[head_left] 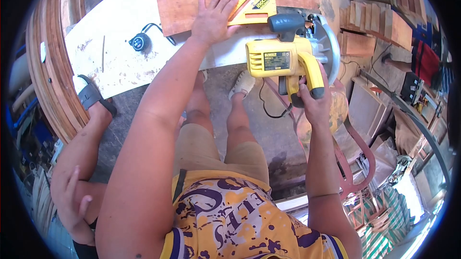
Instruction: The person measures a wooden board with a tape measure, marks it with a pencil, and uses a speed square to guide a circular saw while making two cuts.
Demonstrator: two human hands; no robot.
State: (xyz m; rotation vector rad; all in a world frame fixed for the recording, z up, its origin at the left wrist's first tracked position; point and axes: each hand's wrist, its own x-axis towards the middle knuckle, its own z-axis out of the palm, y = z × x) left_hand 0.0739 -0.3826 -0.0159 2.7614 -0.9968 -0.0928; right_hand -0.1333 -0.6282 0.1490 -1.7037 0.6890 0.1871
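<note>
My right hand (314,100) is wrapped around the rear handle of a yellow and black circular saw (281,57). The saw's silver guard (331,43) faces right, by the right end of the white work surface. With fingers spread, my left hand (213,16) lies flat on a reddish-brown wooden board (180,2). Its fingertips and thumb touch the edge of a yellow triangular speed square (266,12), which rests on the board. A small round black tape measure (139,42) with a dark strap sits left of the board.
Under the board is a white sheet (115,62) with a thin stick on it. Another person's hand (77,206) and sandalled foot (91,96) are at the left, near long stacked planks (48,67). Wood blocks (370,19) lie to the right. The saw's cord (273,115) hangs below it.
</note>
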